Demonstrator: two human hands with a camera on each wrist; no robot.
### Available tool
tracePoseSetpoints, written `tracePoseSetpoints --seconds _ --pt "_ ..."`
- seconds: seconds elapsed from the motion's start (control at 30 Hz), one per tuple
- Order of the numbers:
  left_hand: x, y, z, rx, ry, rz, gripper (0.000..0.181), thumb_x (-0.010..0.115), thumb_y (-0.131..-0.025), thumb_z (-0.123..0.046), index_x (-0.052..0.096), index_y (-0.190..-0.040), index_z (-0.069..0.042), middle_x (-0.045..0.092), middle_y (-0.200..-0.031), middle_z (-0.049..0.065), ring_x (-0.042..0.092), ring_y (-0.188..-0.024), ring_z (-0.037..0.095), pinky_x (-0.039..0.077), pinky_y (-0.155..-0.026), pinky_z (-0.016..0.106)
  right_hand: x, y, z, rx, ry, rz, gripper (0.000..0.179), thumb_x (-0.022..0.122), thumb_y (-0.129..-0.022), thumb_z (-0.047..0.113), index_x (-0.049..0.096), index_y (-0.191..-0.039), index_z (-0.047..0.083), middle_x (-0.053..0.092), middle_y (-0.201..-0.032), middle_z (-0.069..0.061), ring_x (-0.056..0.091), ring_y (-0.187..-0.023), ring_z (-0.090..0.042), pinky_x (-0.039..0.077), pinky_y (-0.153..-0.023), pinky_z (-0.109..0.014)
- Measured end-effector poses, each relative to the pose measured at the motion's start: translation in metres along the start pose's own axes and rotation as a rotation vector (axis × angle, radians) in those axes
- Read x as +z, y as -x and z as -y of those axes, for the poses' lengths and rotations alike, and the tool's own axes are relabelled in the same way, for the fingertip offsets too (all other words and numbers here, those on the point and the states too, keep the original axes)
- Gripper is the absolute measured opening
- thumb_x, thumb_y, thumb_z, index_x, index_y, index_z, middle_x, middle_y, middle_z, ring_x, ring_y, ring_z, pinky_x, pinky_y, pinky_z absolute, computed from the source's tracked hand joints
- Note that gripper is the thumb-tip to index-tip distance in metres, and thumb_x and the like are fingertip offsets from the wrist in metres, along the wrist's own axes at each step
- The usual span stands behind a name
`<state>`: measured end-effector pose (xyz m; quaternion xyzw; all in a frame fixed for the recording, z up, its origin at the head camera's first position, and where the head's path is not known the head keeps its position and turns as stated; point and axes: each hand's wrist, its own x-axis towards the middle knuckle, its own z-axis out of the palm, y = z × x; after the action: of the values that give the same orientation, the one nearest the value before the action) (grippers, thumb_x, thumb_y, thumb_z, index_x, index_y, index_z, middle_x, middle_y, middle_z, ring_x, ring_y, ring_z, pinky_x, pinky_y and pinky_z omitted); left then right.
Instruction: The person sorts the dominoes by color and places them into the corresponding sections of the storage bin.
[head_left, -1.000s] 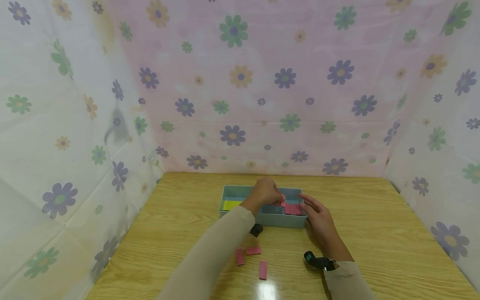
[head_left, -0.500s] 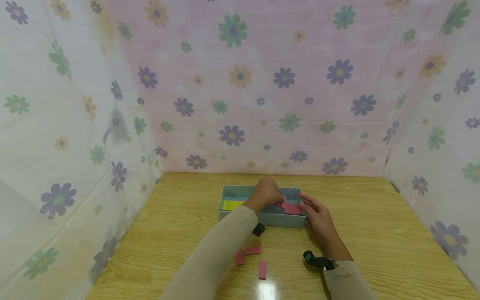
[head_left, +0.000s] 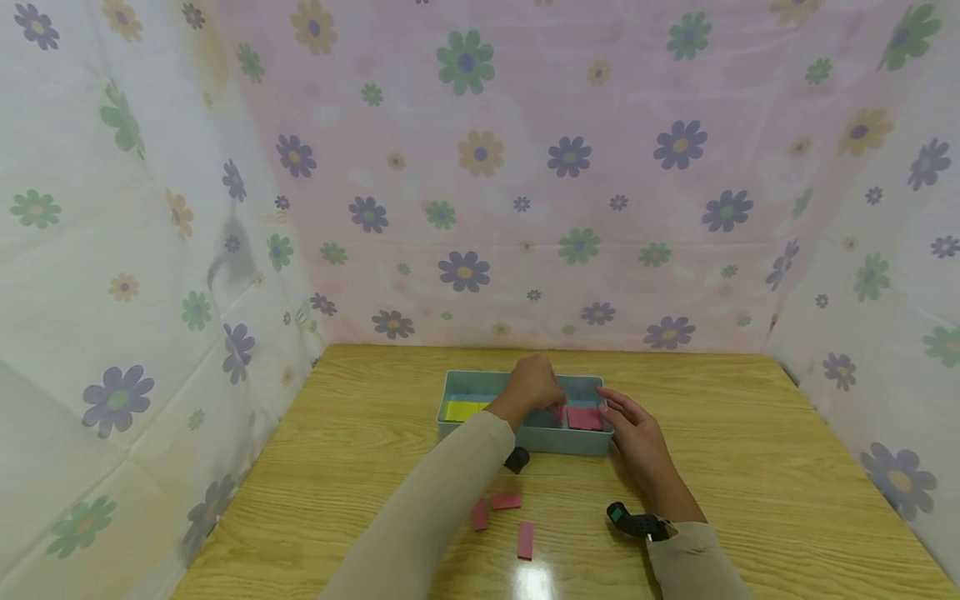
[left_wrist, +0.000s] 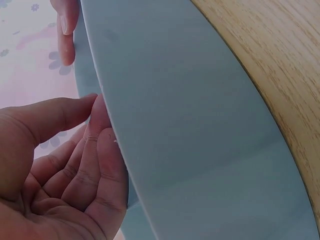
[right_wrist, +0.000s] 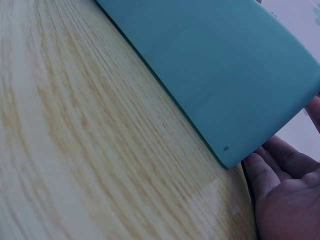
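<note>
A long light-blue box point(head_left: 573, 441) with compartments stands on the table. My left hand point(head_left: 534, 390) reaches over its front wall, thumb and forefinger pinching a small pink tile point(head_left: 558, 413) low beside a divider. In the left wrist view, the left hand's point(left_wrist: 75, 165) thumb and forefinger tips meet at the rim; the box wall hides the tile there. Flat pink tiles point(head_left: 585, 418) lie in the right compartment, and yellow tiles point(head_left: 461, 410) in the left one. My right hand point(head_left: 637, 433) rests against the box's right end, its fingers fairly straight along the rim.
Three loose pink tiles, one of them upright to my view point(head_left: 526, 541), lie on the wooden table point(head_left: 750, 467) in front of the box, partly beside my left sleeve. Flowered cloth point(head_left: 517, 183) hangs behind and on both sides.
The pinched pink tile has gone down and slightly left, from over the right compartment's edge to beside the divider. The right hand and the box have stayed in place.
</note>
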<state>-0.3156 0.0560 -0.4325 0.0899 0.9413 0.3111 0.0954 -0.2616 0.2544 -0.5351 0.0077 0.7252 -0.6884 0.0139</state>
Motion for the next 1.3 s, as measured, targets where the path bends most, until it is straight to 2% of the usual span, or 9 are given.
tracePoseSetpoints --seconds 0.27,0.37,0.43,0.57,0.67,0.77,0.9,1.03,1.3 --pt "-0.002 0.002 0.001 -0.014 0.06 0.005 0.026 0.079 -0.088 -0.011 0.077 -0.065 -0.001 0.075 -0.064 0.006 0.078 -0.075 0.027 0.064 -0.069 0.041 -0.001 0.001 -0.001 -0.014 0.0 0.004 0.053 0.057 -0.107 0.04 0.049 -0.155 0.021 0.032 -0.168 -0.008 0.031 -0.155 -0.027 0.03 -0.124 -0.055" --pt "-0.003 0.0 0.001 -0.027 0.074 0.025 0.037 0.077 -0.09 -0.013 0.068 -0.055 -0.003 0.075 -0.065 0.009 0.077 -0.074 0.029 0.061 -0.058 0.039 -0.001 0.0 -0.003 -0.016 -0.006 0.006 0.053 0.057 -0.107 0.039 0.048 -0.156 0.02 0.031 -0.168 -0.008 0.03 -0.155 -0.028 0.029 -0.124 -0.056" --pt "-0.002 -0.003 0.002 -0.044 0.068 0.05 0.046 0.073 -0.091 -0.014 0.057 -0.048 -0.008 0.073 -0.062 0.008 0.074 -0.066 0.028 0.052 -0.048 0.034 -0.002 -0.001 -0.004 -0.012 -0.009 0.006 0.052 0.057 -0.107 0.038 0.048 -0.156 0.02 0.031 -0.168 -0.008 0.029 -0.156 -0.028 0.029 -0.124 -0.056" --pt "0.0 -0.009 0.002 -0.053 0.031 0.136 0.052 0.064 -0.093 -0.013 0.041 -0.047 -0.017 0.051 -0.047 0.002 0.046 -0.042 0.018 0.032 -0.041 0.031 -0.003 -0.003 -0.006 -0.005 -0.012 0.006 0.051 0.056 -0.108 0.035 0.048 -0.156 0.02 0.03 -0.169 -0.008 0.028 -0.156 -0.029 0.027 -0.124 -0.057" --pt "0.002 -0.01 0.002 -0.03 0.001 0.166 0.051 0.059 -0.095 -0.016 0.041 -0.047 -0.018 0.038 -0.044 -0.003 0.03 -0.039 0.014 0.029 -0.041 0.031 -0.003 -0.004 -0.006 -0.004 -0.015 0.008 0.05 0.056 -0.108 0.033 0.048 -0.156 0.02 0.029 -0.169 -0.009 0.028 -0.156 -0.03 0.027 -0.124 -0.059" --pt "0.003 -0.003 -0.002 -0.002 -0.016 0.144 0.045 0.059 -0.1 -0.025 0.057 -0.057 -0.012 0.054 -0.053 -0.001 0.052 -0.046 0.019 0.043 -0.048 0.032 -0.001 0.0 0.001 0.005 -0.022 0.01 0.05 0.056 -0.108 0.031 0.048 -0.156 0.018 0.029 -0.169 -0.011 0.029 -0.156 -0.031 0.027 -0.124 -0.059" --pt "0.003 0.005 -0.006 0.003 -0.005 0.137 0.043 0.053 -0.105 -0.038 0.075 -0.091 -0.004 0.073 -0.083 0.006 0.073 -0.081 0.027 0.059 -0.073 0.039 0.001 0.004 0.012 0.02 -0.03 0.008 0.049 0.056 -0.109 0.027 0.048 -0.155 0.015 0.03 -0.169 -0.013 0.028 -0.156 -0.033 0.025 -0.124 -0.06" --pt "0.005 0.002 -0.005 -0.013 0.029 0.14 0.046 0.05 -0.106 -0.04 0.075 -0.103 -0.001 0.074 -0.092 0.01 0.073 -0.084 0.028 0.061 -0.082 0.045 -0.001 -0.001 0.004 0.026 -0.021 0.0 0.049 0.057 -0.108 0.03 0.049 -0.155 0.017 0.029 -0.169 -0.011 0.026 -0.157 -0.032 0.025 -0.124 -0.06" --pt "0.006 0.001 -0.006 -0.029 0.0 0.124 0.046 0.049 -0.107 -0.043 0.073 -0.111 -0.004 0.073 -0.086 0.008 0.073 -0.08 0.027 0.057 -0.079 0.039 -0.001 -0.003 -0.002 0.007 -0.008 -0.004 0.051 0.057 -0.108 0.035 0.048 -0.156 0.021 0.03 -0.169 -0.009 0.028 -0.156 -0.031 0.025 -0.124 -0.061"
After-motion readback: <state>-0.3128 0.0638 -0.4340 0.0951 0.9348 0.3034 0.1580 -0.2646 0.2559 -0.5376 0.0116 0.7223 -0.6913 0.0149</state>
